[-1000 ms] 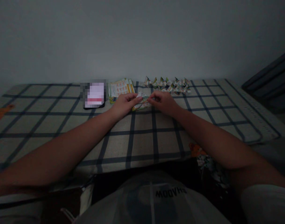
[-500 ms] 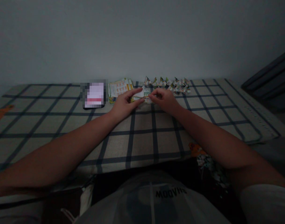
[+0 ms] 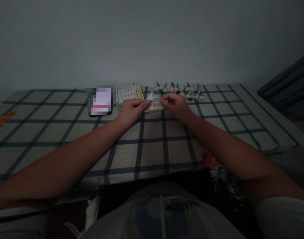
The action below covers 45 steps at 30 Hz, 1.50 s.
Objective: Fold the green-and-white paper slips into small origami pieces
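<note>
A sheet of printed paper (image 3: pixel 155 103), partly folded to a point at its top, is held between both hands above the checked cloth. My left hand (image 3: pixel 132 108) pinches its left edge between thumb and fingers. On the opposite edge, my right hand (image 3: pixel 175 103) is closed in a pinch too. Just left of the paper lies a stack of printed sheets (image 3: pixel 128 93), its near side partly covered by my left hand. Several small folded paper pieces (image 3: pixel 191 90) with pointed tips stand behind and to the right of my right hand.
A phone (image 3: pixel 101 102) with a blurred, lit screen lies left of the stack. The checked cloth (image 3: pixel 152 146) covers the table, which meets a plain wall (image 3: pixel 152 43) at the back. A dark slatted object (image 3: pixel 288 83) stands at the far right.
My left thumb and fingers, apart before, have closed on the paper's left edge. More of the paper's printed face now shows. My right hand has barely moved.
</note>
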### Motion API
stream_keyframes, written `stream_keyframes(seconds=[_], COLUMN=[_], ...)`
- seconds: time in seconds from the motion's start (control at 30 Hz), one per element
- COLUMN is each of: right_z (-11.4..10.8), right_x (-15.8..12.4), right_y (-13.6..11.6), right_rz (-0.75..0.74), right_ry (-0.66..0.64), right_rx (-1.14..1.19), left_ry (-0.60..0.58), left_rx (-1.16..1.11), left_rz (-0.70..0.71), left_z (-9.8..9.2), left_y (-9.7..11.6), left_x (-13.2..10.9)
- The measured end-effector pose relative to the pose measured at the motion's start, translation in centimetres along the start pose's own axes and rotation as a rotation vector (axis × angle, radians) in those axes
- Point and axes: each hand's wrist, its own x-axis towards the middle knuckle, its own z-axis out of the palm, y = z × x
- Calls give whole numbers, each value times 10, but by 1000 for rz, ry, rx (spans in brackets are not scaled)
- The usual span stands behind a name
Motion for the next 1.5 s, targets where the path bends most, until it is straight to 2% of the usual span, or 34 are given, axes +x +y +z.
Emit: stream_keyframes(seconds=[0.13, 0.43, 0.57, 0.63, 0.73, 0.8, 0.9, 1.0, 1.13, 1.27, 1.5], right_z=[1, 1, 3, 4, 6, 7, 6, 4, 2, 2, 2], right_x=[-1, -6, -9, -10, -8, -7, -5, -5, -6, -6, -7], right_y=[0, -10, -13, -12, -8, -6, -6, -9, -12, -12, -16], right_rz=[-48, -86, -123, -84, 16, 49, 31, 25, 29, 59, 130], right_ry=[6, 8, -43, -43, -23, -53, -125, -145, -158, -169, -183], right_rx=[-9, -64, -37, -24, 52, 102, 8, -110, -130, -77, 128], left_ry=[4, -160, -209, -201, -210, -191, -151, -195, -230, -307, -310], left_rx=[-74, -221, -112, -46, -64, -49, -8, -81, -104, -124, -129], left_rz=[13, -56, -65, -48, -48, -45, -27, -29, -40, -80, -95], left_z=[1, 2, 4, 5, 4, 3, 2, 3, 5, 4, 3], left_y=[-3, -3, -2, -2, -2, -2, -2, -3, -4, 0, 6], left_x=[2, 0, -1, -1, -1, -1, -1, 0, 0, 0, 0])
